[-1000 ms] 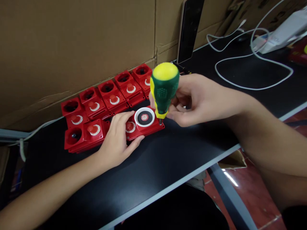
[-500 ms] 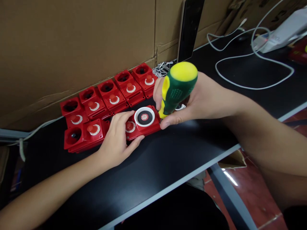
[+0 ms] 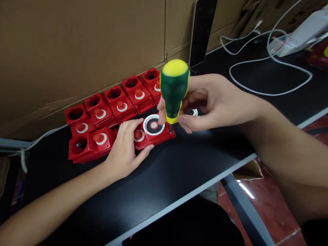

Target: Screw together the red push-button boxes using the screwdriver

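My left hand (image 3: 125, 147) grips the left end of a red plastic unit (image 3: 159, 138) lying on the black table, fingers behind it and thumb along its front edge. The unit carries a red dome and a white ring (image 3: 146, 127) with a black disc inside. My right hand (image 3: 205, 106) pinches the yellow neck of a screwdriver (image 3: 175, 90) with a green and yellow handle. The screwdriver stands nearly upright, its shaft down at the right front corner of the unit. Whether its tip sits in a screw is too small to tell.
Several similar red units (image 3: 120, 106) stand in a row along the cardboard (image 3: 89, 44) at the back, and another (image 3: 89, 145) lies left of my left hand. A phone-like dark panel (image 3: 202, 32) leans there. A white cable (image 3: 269, 93) loops at the right.
The screwdriver has swung from leaning right to nearly upright, its handle moving left. My right fingers have shifted and loosened around its neck. My left hand and the unit have stayed put.
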